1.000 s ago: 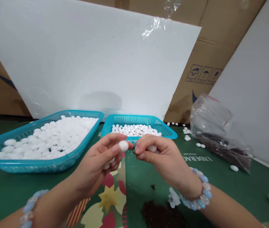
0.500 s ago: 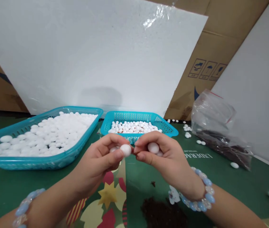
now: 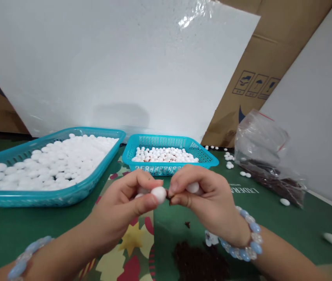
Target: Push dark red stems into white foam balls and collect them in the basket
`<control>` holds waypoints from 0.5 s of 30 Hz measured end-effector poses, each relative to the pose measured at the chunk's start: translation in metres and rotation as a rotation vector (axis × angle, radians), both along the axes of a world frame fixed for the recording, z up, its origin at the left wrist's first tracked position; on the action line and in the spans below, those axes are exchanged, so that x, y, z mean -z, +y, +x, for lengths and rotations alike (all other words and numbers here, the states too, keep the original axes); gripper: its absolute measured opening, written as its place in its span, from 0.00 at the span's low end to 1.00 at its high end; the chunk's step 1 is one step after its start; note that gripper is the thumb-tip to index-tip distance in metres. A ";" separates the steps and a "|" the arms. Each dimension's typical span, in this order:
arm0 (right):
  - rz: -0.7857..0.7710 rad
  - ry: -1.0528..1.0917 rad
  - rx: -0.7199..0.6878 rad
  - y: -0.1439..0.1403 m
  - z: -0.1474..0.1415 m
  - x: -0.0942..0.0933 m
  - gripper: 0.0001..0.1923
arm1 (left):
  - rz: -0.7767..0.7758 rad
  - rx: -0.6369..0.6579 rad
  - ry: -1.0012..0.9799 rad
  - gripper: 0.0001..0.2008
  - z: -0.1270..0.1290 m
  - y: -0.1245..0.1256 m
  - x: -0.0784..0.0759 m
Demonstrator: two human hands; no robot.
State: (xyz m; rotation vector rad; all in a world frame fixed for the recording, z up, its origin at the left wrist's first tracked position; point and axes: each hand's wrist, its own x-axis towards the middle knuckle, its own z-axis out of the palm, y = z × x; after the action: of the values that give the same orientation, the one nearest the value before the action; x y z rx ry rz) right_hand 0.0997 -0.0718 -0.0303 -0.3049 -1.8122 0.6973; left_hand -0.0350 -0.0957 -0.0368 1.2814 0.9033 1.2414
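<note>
On the green table (image 3: 259,230) I see two blue baskets (image 3: 37,198), one bag (image 3: 271,175) and one brown heap (image 3: 199,263). The left hand (image 3: 116,207) pinches one white ball (image 3: 158,194) above the table. Right beside it, the right hand (image 3: 209,199) pinches a brown bit (image 3: 168,196), fingertips nearly together.

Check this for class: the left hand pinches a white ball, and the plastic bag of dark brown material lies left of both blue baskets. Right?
One slip: the plastic bag lies right of both blue baskets, as the head view shows. The left hand pinches a white ball.
</note>
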 end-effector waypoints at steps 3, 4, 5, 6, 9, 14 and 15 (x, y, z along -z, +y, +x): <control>0.001 -0.015 -0.009 -0.001 0.000 0.000 0.08 | 0.067 0.039 -0.023 0.02 0.000 0.000 -0.001; -0.003 -0.015 -0.013 -0.001 0.000 0.000 0.08 | 0.074 0.052 -0.027 0.02 0.000 0.000 -0.001; -0.006 -0.010 -0.014 -0.001 0.000 0.000 0.09 | 0.079 0.063 -0.029 0.03 0.000 0.000 -0.002; -0.004 -0.006 -0.015 -0.002 0.001 0.000 0.09 | 0.084 0.068 -0.029 0.03 0.000 0.000 -0.002; -0.002 -0.005 -0.023 -0.003 0.001 0.001 0.09 | 0.096 0.062 -0.012 0.03 0.001 -0.001 -0.003; -0.026 -0.015 -0.049 -0.004 0.001 0.001 0.08 | 0.129 0.054 0.024 0.05 0.000 -0.003 -0.005; -0.031 -0.020 -0.051 -0.004 0.001 0.001 0.07 | 0.137 0.058 0.024 0.05 0.000 -0.003 -0.005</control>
State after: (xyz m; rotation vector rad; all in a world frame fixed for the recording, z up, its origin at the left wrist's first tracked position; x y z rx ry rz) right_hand 0.1004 -0.0763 -0.0308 -0.2876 -1.8351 0.7608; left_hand -0.0345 -0.0990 -0.0322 1.4236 0.8042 1.2619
